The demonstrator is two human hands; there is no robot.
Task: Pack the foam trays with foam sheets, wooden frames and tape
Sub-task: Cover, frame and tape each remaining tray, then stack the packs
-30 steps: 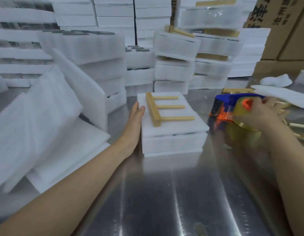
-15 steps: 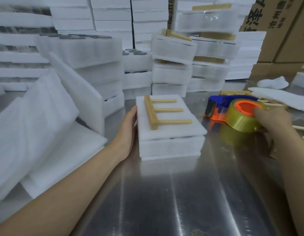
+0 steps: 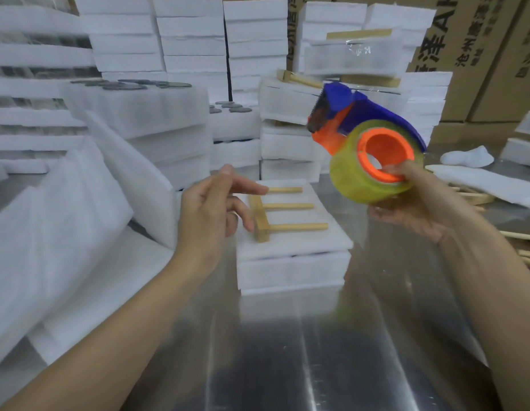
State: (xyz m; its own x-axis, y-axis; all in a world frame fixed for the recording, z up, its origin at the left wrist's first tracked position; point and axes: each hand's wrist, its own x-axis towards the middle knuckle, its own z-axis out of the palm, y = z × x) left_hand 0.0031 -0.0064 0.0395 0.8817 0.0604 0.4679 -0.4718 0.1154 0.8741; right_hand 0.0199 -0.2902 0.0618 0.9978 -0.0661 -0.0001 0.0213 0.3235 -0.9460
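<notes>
Nearest, the steel tabletop (image 3: 287,366) lay bare in front of both forearms. Just beyond, at the middle, sat a stack of foam trays (image 3: 290,271) capped by a foam sheet (image 3: 302,241), and a wooden frame (image 3: 262,216) lay flat on that sheet with its three prongs pointing to three o'clock. No tape could be seen on this stack, so I judged it built but not yet bound. The left hand (image 3: 210,209) hung over the stack's nine o'clock edge, its grip apart and holding nothing; whether a fingertip touched the frame could not be told. At two o'clock from the stack, raised off the tabletop, the right hand (image 3: 415,203) had its grip clamped on the tape dispenser (image 3: 367,134), thumb inside the orange core of the yellowish roll, the cutter end pointing up and away. Taping seemed the step about to start. Loose foam sheets (image 3: 65,232) leaned at nine o'clock and spare wooden sticks (image 3: 521,241) lay at three o'clock. Farther back at one o'clock stood taped bundles (image 3: 346,57) with frames on them, apparently finished, while open trays (image 3: 133,105) at eleven o'clock appeared to await packing.
</notes>
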